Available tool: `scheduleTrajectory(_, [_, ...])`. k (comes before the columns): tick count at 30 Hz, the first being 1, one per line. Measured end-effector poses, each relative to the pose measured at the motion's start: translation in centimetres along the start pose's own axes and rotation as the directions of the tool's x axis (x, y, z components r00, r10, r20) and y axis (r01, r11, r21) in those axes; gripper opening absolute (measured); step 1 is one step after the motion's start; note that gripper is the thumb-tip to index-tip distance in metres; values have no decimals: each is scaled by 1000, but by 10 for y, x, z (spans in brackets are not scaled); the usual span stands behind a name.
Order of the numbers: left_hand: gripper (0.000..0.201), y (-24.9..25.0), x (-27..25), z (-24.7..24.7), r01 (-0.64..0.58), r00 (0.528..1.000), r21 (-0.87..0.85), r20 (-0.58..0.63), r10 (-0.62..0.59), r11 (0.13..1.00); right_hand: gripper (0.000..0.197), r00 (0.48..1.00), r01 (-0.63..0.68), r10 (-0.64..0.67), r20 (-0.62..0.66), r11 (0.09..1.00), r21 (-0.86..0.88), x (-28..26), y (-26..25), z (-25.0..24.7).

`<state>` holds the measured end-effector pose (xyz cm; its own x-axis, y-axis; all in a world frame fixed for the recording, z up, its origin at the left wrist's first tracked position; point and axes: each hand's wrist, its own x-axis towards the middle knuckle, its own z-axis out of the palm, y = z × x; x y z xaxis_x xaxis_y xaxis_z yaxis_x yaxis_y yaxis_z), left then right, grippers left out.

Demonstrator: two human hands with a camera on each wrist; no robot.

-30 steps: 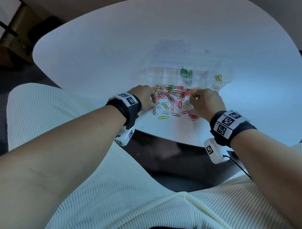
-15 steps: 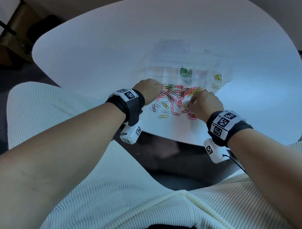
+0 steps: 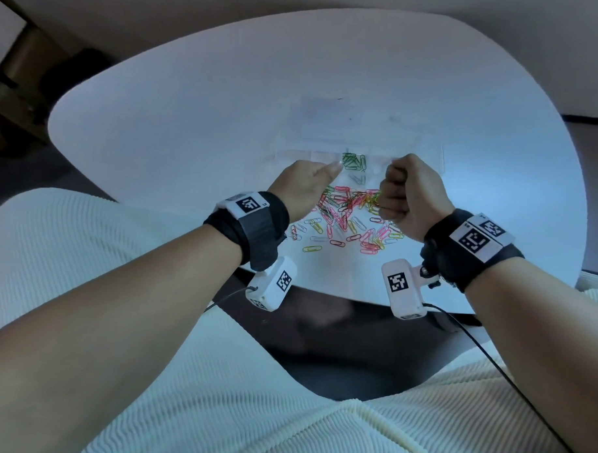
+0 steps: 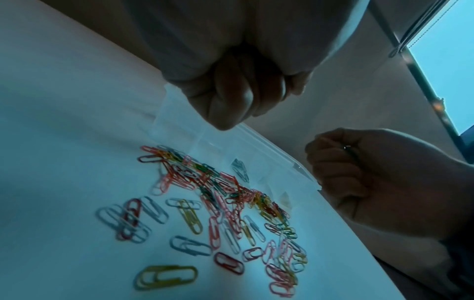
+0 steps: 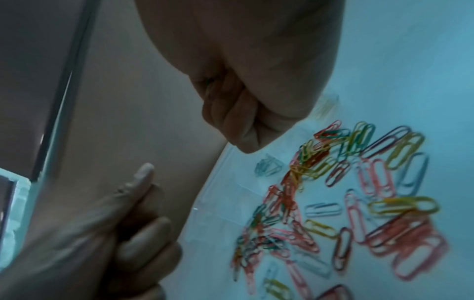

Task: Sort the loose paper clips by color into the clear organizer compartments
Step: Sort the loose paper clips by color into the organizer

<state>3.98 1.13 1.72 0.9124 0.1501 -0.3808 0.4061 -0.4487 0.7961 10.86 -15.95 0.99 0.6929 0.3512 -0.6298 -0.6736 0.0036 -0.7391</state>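
Hovering above a white tabletop (image 3: 193, 121), two bare hands are raised over a scatter of loose paper clips (image 3: 345, 214). The clips, in pink, red, yellow, green and pale grey, lie in a tangled heap near the tabletop's near edge, with single clips spread out toward that edge.

Just beyond the heap sits the clear organizer (image 3: 425, 152), hard to make out against the white surface. One of its far compartments holds a cluster of green clips (image 3: 354, 161); a few grey clips (image 3: 357, 178) lie in the compartment nearer the heap.

The left hand (image 3: 304, 184) is held above the heap's left side, its lower fingers curled in and its thumb and forefinger reaching toward the green cluster. Whether anything is pinched between them cannot be told; the left wrist view shows only folded fingers.

The right hand (image 3: 410, 196) is balled into a fist above the heap's right side, partly covering the organizer's right end. A thin dark sliver shows between its curled fingers (image 5: 231, 113) in the wrist views, possibly a clip, too small to tell.

Both wrists wear black bands with white marker tags.
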Motion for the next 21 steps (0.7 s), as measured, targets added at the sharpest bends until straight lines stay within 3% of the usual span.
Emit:
scheduleTrajectory(5, [41,14,6,2,96,995,-290,31,-91,952,36,999,-36,40,-18,979,201,7,-11,10])
scheduleTrajectory(10, [24,33,23,-5,249,968,-534,109,-226,808,31,986,-47,83,-148,972,229,17,-27,22])
scheduleTrajectory(14, [16,45,39,-4,275,956,-509,56,-287,815,43,984,-42,93,-154,951,306,27,-37,26])
scheduleTrajectory(17, [10,48,50,-1,308,939,-483,17,-343,819,62,984,-82,114,-137,972,218,31,-41,28])
scheduleTrajectory(21, [13,52,61,2,328,913,-609,8,-408,722,76,985,-142,155,-77,978,154,32,-45,28])
